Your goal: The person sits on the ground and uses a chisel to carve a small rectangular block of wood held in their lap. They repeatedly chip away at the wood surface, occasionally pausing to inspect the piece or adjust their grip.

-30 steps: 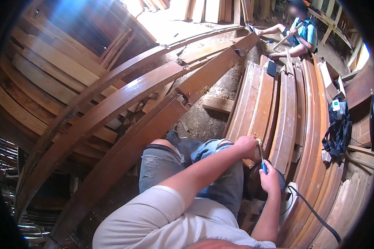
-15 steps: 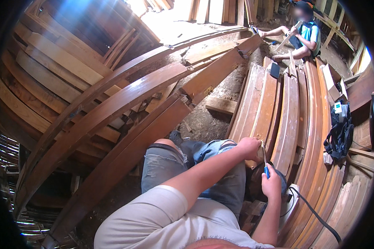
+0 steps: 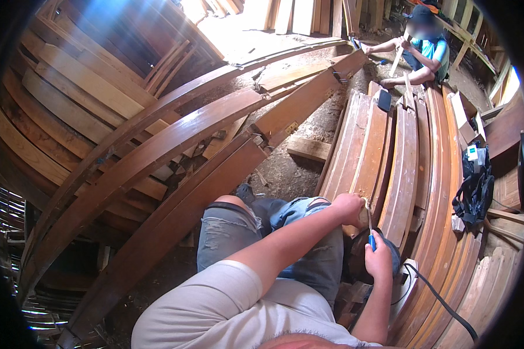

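My right hand [image 3: 378, 259] is wrapped round the blue handle of a chisel [image 3: 372, 239]. Its narrow metal blade points up and away, with the tip at the near end of a reddish-brown wooden plank [image 3: 355, 174]. Pale, freshly cut wood and small shavings show by the tip. Just left of the blade, my left hand [image 3: 348, 209] curls over the plank's end and grips it; its fingertips are partly hidden. The plank lies lengthwise beside my right knee.
Several long planks [image 3: 434, 174] lie to the right, with a dark phone [image 3: 383, 99] on one. A black bag [image 3: 474, 189] and black cable [image 3: 442, 302] are farther right. Curved beams [image 3: 174, 136] cross the left. Another person [image 3: 428, 52] sits at the far right holding a wooden strip.
My hands and the chisel stay almost in place, the blade shifting only slightly. At the far right, the other person's head and arms have moved and the wooden strip stands more upright.
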Tool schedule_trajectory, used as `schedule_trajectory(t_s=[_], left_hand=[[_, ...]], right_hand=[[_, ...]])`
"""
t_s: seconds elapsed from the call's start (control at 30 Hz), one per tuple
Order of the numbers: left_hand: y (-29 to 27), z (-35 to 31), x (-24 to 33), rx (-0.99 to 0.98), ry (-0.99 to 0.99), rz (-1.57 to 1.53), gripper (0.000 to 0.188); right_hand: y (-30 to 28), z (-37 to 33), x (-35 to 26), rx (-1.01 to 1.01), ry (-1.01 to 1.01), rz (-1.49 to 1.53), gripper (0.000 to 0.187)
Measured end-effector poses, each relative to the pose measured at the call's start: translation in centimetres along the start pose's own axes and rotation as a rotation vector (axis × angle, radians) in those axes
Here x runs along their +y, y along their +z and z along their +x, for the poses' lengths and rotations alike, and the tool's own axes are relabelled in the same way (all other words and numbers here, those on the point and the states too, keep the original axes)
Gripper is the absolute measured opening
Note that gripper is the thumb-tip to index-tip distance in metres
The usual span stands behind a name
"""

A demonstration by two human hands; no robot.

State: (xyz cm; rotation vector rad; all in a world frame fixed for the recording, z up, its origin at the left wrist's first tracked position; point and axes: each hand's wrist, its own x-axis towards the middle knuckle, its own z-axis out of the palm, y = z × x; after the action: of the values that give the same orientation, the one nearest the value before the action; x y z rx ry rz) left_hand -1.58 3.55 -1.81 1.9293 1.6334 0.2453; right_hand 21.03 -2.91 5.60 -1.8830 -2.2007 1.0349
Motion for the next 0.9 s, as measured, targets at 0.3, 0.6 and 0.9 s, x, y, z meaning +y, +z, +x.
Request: schedule_trajectory(t_s=[0.3,0.6,0.9], left_hand=[[-0.1,0.1,-0.6,-0.053,-0.016,0.02,0.074],[1.7,1.0,-1.0,-0.024,-0.036,0.07,0.065],[-0.5,0.5,-0.5,-0.076,0.005,0.004,0.065]], right_hand=[[-0.1,-0.2,-0.5,-0.023,-0.022,0.013,0.052],[0.6,0.0,0.8,-0.024,-0.048,0.054,0.053],[0.8,-0.2,2.0,-0.041,0.005,0.067,0.052]])
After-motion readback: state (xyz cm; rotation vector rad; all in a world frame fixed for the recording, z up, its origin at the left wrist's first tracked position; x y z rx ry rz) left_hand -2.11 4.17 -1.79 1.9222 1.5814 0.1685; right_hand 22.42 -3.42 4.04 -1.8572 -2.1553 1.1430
